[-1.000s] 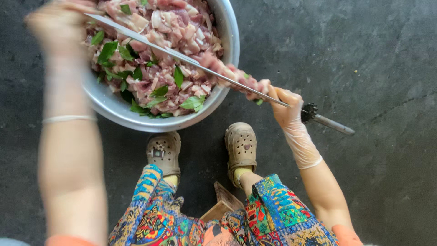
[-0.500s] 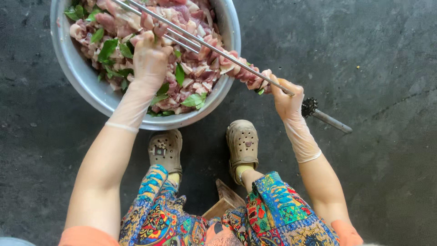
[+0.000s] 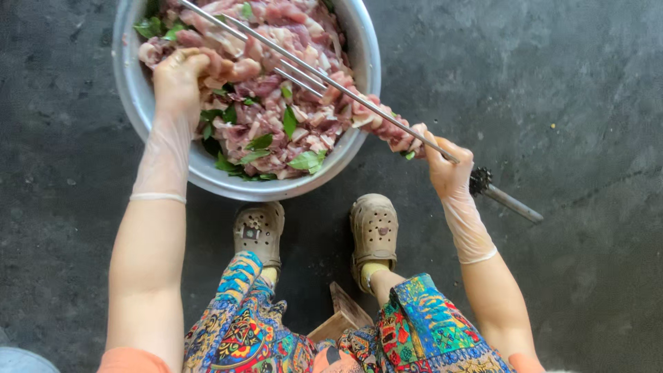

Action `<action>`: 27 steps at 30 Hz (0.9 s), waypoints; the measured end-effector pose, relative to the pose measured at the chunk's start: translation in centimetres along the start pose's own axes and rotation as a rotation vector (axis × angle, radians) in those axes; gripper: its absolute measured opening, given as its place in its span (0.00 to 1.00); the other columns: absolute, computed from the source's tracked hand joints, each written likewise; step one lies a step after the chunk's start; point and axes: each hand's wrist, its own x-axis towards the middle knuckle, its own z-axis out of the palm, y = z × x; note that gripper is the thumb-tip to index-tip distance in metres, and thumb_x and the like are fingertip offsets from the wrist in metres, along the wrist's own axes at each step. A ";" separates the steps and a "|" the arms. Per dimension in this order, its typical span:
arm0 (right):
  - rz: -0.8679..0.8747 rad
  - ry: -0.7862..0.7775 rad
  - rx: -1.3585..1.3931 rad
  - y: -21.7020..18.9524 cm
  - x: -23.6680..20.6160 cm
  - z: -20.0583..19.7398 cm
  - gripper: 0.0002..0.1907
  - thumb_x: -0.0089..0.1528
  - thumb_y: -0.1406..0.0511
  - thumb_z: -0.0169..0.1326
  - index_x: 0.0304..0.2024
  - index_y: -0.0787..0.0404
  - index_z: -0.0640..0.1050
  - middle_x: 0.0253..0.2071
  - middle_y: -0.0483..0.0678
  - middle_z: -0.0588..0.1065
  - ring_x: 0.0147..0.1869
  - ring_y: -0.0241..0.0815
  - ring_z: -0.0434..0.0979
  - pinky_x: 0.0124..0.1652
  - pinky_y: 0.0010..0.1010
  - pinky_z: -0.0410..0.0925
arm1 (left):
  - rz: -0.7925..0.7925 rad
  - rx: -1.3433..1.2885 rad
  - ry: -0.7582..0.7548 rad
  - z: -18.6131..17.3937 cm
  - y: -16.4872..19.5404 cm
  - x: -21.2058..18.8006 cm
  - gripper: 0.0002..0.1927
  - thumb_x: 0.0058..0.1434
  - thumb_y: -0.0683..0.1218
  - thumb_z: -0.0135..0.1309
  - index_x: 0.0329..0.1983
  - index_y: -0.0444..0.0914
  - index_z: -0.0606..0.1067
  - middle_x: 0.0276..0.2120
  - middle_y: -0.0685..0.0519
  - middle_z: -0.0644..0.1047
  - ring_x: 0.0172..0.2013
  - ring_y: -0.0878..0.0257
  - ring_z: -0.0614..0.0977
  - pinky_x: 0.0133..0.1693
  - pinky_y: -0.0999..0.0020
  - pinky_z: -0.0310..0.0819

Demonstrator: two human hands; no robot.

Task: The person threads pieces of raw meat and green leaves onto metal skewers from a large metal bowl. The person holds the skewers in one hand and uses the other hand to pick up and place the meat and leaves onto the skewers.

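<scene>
- Left hand (image 3: 178, 72): gloved in thin clear plastic, lowered into the metal bowl (image 3: 131, 90); fingers closed around a piece of raw meat (image 3: 231, 68) at the top of the heap, apparently picked out for lifting.
- Right hand (image 3: 447, 169): likewise gloved, fingers wrapped shut around the metal skewer (image 3: 324, 77) just ahead of its dark handle end (image 3: 481, 181), so that the long shaft is steadied over the bowl.
- Skewer: held slanting up and away across the bowl; several meat pieces (image 3: 387, 124) are already threaded and pushed down near the right hand, with the tip half left bare. More skewers are seen lying alongside it.
- Bowl: set on the dark floor (image 3: 587, 83) just in front of the feet, filled with meat and green leaves (image 3: 304, 160), within reach of both hands.
- Clogs (image 3: 374, 228) and patterned trousers (image 3: 428, 324): seen below; a wooden stool (image 3: 345, 314) is partly visible between the knees.
</scene>
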 end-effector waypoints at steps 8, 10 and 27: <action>-0.103 -0.013 -0.129 2.1 0.5 -1.2 0.10 0.69 0.66 0.59 0.44 0.69 0.84 0.33 0.50 0.81 0.37 0.34 0.79 0.36 0.25 0.69 | -0.005 -0.074 0.074 -5.0 1.6 3.3 0.06 0.66 0.34 0.58 0.44 0.35 0.80 0.40 0.45 0.85 0.38 0.59 0.87 0.33 0.71 0.76; -0.177 -0.030 -0.141 2.3 0.7 -1.5 0.09 0.69 0.67 0.59 0.44 0.69 0.84 0.35 0.52 0.82 0.39 0.35 0.82 0.38 0.25 0.71 | 0.060 -0.099 0.126 -6.6 2.1 4.4 0.06 0.66 0.33 0.56 0.43 0.34 0.79 0.39 0.43 0.85 0.36 0.57 0.87 0.31 0.69 0.77; -0.313 -0.045 -0.339 2.2 0.8 -2.0 0.08 0.69 0.67 0.60 0.43 0.67 0.84 0.34 0.54 0.82 0.37 0.40 0.83 0.36 0.28 0.73 | 0.373 0.085 0.325 -7.9 4.1 5.6 0.16 0.50 0.27 0.49 0.32 0.32 0.85 0.32 0.48 0.86 0.31 0.61 0.88 0.27 0.75 0.76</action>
